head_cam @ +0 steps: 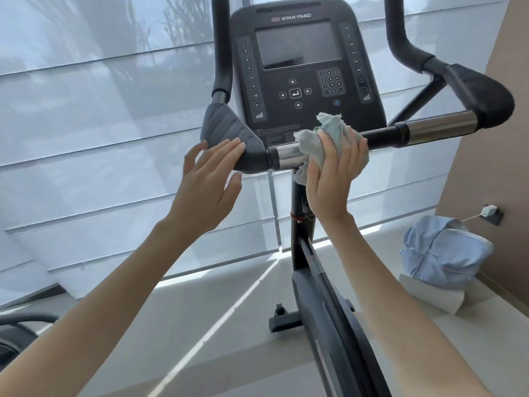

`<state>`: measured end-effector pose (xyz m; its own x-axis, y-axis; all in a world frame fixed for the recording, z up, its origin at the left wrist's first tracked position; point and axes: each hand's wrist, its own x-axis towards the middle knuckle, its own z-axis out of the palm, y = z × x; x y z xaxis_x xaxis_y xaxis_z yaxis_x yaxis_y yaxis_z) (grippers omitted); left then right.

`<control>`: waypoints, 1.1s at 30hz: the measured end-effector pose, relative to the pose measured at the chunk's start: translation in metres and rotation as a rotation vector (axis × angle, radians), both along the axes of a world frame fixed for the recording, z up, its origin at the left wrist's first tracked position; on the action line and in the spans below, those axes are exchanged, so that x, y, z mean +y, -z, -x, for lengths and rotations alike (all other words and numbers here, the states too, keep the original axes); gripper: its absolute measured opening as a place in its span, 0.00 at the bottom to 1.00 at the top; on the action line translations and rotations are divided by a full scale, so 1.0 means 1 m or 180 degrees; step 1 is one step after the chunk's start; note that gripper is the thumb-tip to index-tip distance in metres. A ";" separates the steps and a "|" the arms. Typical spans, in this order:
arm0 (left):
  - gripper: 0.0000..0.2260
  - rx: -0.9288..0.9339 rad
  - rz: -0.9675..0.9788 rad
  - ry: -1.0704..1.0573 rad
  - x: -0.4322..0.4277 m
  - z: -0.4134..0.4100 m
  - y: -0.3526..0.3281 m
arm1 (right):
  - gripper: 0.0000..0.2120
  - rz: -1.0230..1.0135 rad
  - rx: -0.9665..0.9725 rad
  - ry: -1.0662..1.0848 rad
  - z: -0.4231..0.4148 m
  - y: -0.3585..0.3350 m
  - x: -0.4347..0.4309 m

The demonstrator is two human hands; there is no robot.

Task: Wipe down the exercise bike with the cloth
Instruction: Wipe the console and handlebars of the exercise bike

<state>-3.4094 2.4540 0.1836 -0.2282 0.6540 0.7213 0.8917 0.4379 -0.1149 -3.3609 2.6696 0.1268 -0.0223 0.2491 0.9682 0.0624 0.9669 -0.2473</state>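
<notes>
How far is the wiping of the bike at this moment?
Done: nothing shows it; no surface looks visibly wiped. In hand: the right hand grips the cloth around the handlebar, near the middle, while the left hand touches the left pad with straight fingers. Left, probably: console, upright grips and lower frame.

We're in a gym or fitness room here: a Star Trac exercise bike [306, 81] fills the centre of frame, part of another black machine [17, 336] sits lower left, pale window blinds [114, 96] behind.
</notes>
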 end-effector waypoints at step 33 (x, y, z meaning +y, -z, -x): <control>0.22 -0.0316 0.0174 0.0260 -0.008 -0.001 -0.001 | 0.13 0.0101 -0.1027 0.0158 -0.035 -0.042 -0.013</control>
